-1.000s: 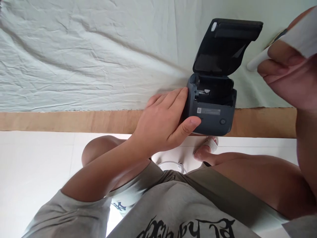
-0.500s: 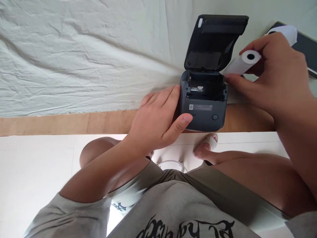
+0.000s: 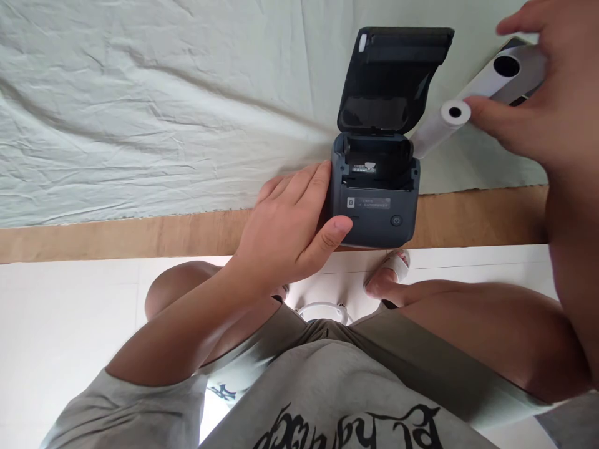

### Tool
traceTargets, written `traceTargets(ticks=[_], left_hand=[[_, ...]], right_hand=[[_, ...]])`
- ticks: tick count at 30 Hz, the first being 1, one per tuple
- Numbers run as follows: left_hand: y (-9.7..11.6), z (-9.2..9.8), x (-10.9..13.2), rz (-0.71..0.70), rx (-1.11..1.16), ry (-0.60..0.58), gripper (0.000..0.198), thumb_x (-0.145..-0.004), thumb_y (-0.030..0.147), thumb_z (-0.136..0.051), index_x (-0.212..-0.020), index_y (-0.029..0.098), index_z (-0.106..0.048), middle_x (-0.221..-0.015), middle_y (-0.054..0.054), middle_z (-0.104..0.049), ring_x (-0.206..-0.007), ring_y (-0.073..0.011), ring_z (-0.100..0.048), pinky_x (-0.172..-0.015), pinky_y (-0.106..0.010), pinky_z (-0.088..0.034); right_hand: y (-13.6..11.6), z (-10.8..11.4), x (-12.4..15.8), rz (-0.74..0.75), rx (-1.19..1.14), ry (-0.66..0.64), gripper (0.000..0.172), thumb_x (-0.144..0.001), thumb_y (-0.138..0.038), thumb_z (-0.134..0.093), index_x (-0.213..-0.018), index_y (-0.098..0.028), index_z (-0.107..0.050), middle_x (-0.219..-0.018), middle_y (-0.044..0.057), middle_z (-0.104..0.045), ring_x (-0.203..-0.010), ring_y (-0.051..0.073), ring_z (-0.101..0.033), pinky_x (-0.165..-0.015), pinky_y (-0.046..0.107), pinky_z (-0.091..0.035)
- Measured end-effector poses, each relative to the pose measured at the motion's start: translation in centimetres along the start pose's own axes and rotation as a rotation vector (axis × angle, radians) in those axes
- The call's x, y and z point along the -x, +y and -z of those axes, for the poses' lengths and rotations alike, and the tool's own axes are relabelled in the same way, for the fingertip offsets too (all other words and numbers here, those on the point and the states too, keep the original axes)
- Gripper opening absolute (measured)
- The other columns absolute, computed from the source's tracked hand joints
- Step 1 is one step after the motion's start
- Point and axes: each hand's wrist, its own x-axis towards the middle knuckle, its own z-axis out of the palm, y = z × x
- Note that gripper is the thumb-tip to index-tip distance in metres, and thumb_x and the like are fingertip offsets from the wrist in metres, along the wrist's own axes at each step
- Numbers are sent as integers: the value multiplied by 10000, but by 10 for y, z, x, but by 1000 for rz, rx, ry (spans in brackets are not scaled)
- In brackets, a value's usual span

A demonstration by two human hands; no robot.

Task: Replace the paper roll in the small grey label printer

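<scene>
A dark portable printer point(image 3: 374, 215) stands at the table's front edge, its black lid point(image 3: 390, 81) raised and its paper bay exposed. Against the printer's left side rests my left hand point(image 3: 290, 224), the thumb over its front corner and the fingers spread. A small white paper roll point(image 3: 440, 128) stands by the printer's right side. My right hand point(image 3: 547, 93) is at the upper right, thumb and fingers apart, the thumb near the top of this roll. Behind it, a second white roll with a wider core point(image 3: 489, 78) leans near the right hand.
A pale green cloth point(image 3: 163, 125) covers the table, with a bare wooden strip point(image 3: 116, 243) along the front edge. Part of a dark flat object point(image 3: 515, 42) shows behind the white rolls. My legs are below the table edge.
My right hand has let go of the small roll and moved up and right, its fingers opening. More of the wider-core roll shows. The printer and left hand appear slightly further left.
</scene>
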Motion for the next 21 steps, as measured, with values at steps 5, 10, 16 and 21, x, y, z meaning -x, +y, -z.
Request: traceTargets(ticks=[5,10,16,21], left_hand=[[1,0,-1,4,1,-6,1172,-1153,853,38,-1741,0,-510,-1720,-268,-640,-1545,-413,-647,-1303,-560,-466],[0,0,-1,6,-2,-9,1153,-1158,850,26,-1746,14,-508,-1718,-258,-645,-1559,-402,-641,-1312,-545,-464],[0,0,-1,-6,4,1,1163,-1164,850,7,-1730,-20,-520,-1723,-269,-639,-1584,-403,-624,-1333,-543,-453],[0,0,-1,6,13,-5,1148,-1157,860,15,-1740,31,-524,-1731,-246,-641,-1568,-396,-635,-1330,-544,-452]], right_hand=[[-12,-2,-5,-94,197,-124,597,-970,-649,-829,-1449,-294,-797,-1344,139,-812,-1405,411,-741,-1209,672,-567],[-26,5,5,-157,73,-90,614,-962,-675,-814,-1454,-308,-787,-1357,120,-785,-1293,345,-754,-1193,631,-578],[-35,5,6,-223,76,-108,631,-856,-218,-811,-1463,-388,-784,-1214,45,-782,-930,167,-667,-1069,491,-599],[-18,-6,-4,-159,110,-123,549,-878,-425,-896,-1421,-402,-826,-996,40,-659,-794,131,-559,-937,421,-583]])
